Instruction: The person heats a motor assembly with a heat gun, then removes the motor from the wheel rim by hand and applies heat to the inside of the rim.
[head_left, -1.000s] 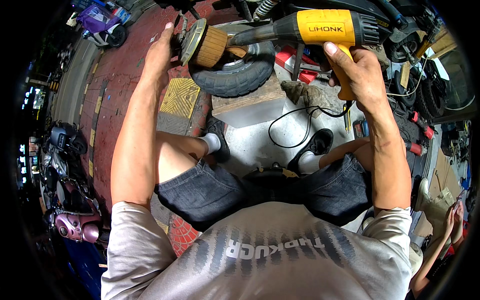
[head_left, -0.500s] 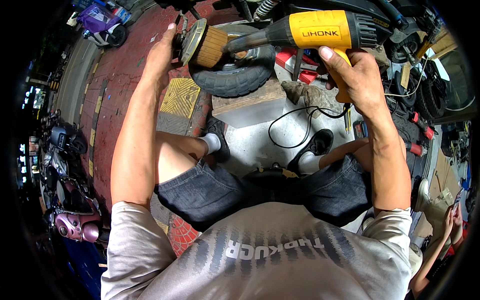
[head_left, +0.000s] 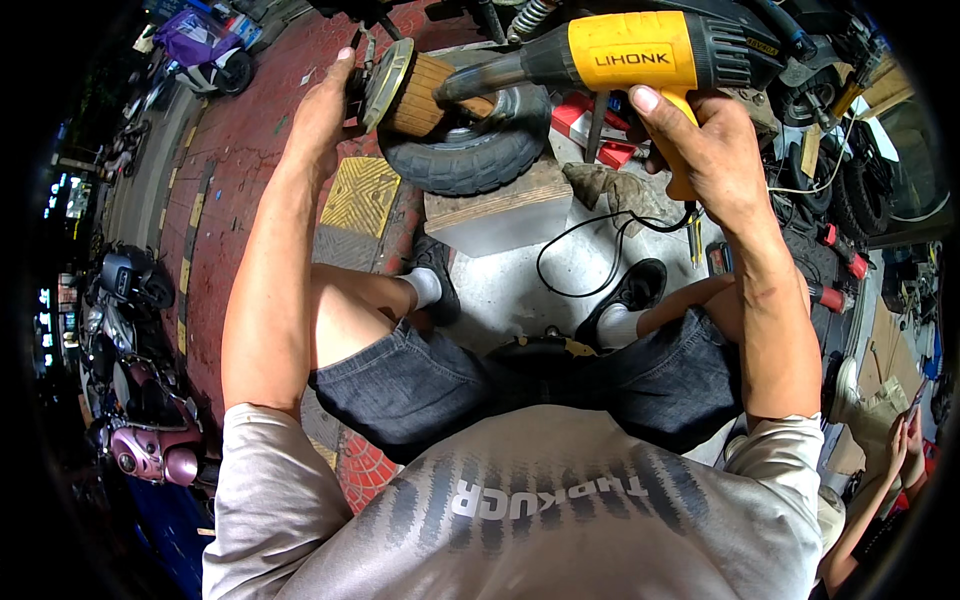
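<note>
My left hand (head_left: pixel 324 105) grips a round metal part with a brown ridged band (head_left: pixel 421 93) and a pale rim, held upright over a small black tyre (head_left: pixel 464 165). My right hand (head_left: pixel 700 145) is wrapped round the handle of a yellow and black heat gun (head_left: pixel 630 51). Its dark nozzle points left, its tip at or just beside the brown band; whether they touch I cannot tell. The tyre rests on a wood-topped block (head_left: pixel 495 225), and the gun's black cord (head_left: pixel 570 290) loops on the pale floor.
Parked scooters (head_left: pixel 150 435) line the left, along red paving (head_left: pixel 220 200). Spare tyres (head_left: pixel 855 190), red tools (head_left: pixel 832 296) and a red box (head_left: pixel 610 150) lie to the right. Another person's hands (head_left: pixel 905 440) hold something at the lower right. My legs straddle the block's near side.
The heat gun and my right hand have shifted slightly left, bringing the nozzle further along the brown band. My left hand and its part have barely moved.
</note>
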